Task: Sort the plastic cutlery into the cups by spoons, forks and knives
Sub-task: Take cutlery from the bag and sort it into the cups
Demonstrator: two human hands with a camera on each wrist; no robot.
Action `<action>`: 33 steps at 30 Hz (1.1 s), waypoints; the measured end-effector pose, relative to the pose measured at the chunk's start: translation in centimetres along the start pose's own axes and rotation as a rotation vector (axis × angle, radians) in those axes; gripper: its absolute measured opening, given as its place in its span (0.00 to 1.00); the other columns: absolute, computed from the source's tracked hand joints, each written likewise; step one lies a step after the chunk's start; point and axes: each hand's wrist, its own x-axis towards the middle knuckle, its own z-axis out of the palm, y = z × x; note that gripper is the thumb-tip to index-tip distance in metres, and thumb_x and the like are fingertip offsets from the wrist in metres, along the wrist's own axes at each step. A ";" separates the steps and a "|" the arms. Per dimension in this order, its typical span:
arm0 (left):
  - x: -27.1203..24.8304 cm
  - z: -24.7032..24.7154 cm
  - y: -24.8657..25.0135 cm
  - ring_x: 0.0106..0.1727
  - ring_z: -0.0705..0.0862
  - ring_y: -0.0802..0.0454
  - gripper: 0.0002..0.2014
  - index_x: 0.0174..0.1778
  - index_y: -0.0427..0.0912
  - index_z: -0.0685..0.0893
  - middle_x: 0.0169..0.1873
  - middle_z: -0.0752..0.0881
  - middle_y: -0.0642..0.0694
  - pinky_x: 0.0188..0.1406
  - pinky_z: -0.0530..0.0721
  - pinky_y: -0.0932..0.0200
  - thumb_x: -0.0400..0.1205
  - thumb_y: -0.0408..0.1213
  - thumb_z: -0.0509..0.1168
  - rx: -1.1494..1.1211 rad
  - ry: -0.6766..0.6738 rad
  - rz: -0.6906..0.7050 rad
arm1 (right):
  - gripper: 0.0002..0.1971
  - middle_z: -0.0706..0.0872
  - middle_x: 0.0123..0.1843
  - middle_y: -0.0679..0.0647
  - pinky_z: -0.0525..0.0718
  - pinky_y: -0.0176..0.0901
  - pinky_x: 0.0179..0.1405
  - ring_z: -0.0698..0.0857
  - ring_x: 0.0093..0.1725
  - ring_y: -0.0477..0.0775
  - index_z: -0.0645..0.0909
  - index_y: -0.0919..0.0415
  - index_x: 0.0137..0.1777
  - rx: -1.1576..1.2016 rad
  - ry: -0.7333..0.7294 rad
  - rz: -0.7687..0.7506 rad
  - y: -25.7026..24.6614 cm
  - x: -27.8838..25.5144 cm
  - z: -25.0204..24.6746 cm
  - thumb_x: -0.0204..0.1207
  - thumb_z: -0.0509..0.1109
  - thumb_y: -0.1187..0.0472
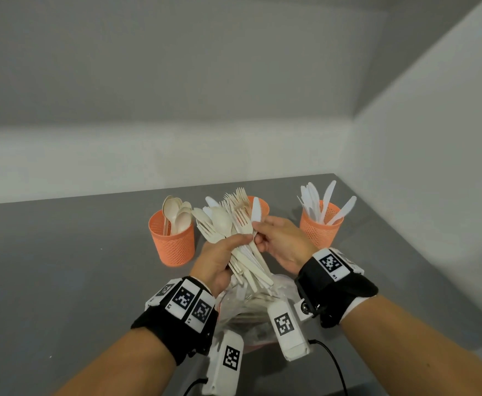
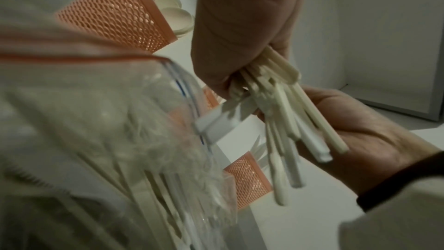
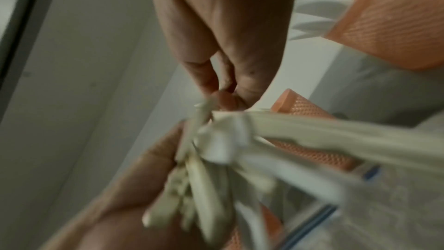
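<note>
Head view: the left hand (image 1: 219, 260) grips a mixed bundle of cutlery (image 1: 234, 232) by the handles above a clear bag (image 1: 251, 315) on the grey table (image 1: 62, 267). The right hand (image 1: 284, 242) pinches a white knife (image 1: 255, 210) at the bundle's right edge. Three orange cups stand farther back: the left cup (image 1: 172, 244) holds spoons, the middle cup (image 1: 261, 205) is mostly hidden, and the right cup (image 1: 319, 227) holds knives.
</note>
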 end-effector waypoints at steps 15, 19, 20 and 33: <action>1.0 -1.3 0.7 0.50 0.85 0.35 0.17 0.57 0.31 0.82 0.46 0.86 0.33 0.62 0.79 0.30 0.71 0.23 0.70 -0.119 0.081 0.017 | 0.06 0.74 0.32 0.48 0.70 0.34 0.20 0.73 0.22 0.42 0.72 0.53 0.58 -0.055 0.123 -0.378 -3.2 -0.8 0.4 0.83 0.59 0.56; 0.6 -1.0 1.1 0.52 0.87 0.37 0.19 0.62 0.27 0.80 0.53 0.86 0.30 0.50 0.88 0.45 0.75 0.28 0.66 -0.153 -0.018 -0.008 | 0.06 0.76 0.30 0.47 0.75 0.33 0.32 0.76 0.28 0.43 0.80 0.59 0.47 -0.518 -0.046 -0.327 -0.8 -1.1 1.4 0.73 0.73 0.62; 0.6 -1.0 1.3 0.51 0.88 0.38 0.19 0.62 0.26 0.80 0.51 0.86 0.30 0.49 0.88 0.46 0.76 0.29 0.65 -0.160 -0.024 -0.004 | 0.06 0.76 0.29 0.46 0.76 0.34 0.36 0.76 0.29 0.43 0.80 0.59 0.45 -0.539 -0.052 -0.319 -0.3 -1.0 1.5 0.71 0.74 0.62; 0.2 -1.0 1.4 0.40 0.89 0.43 0.12 0.45 0.30 0.86 0.40 0.88 0.34 0.44 0.88 0.50 0.70 0.26 0.62 -0.148 -0.159 -0.017 | 0.19 0.78 0.43 0.42 0.78 0.29 0.46 0.79 0.44 0.42 0.72 0.57 0.68 -0.619 -0.265 -0.263 -0.3 -1.0 0.4 0.78 0.67 0.60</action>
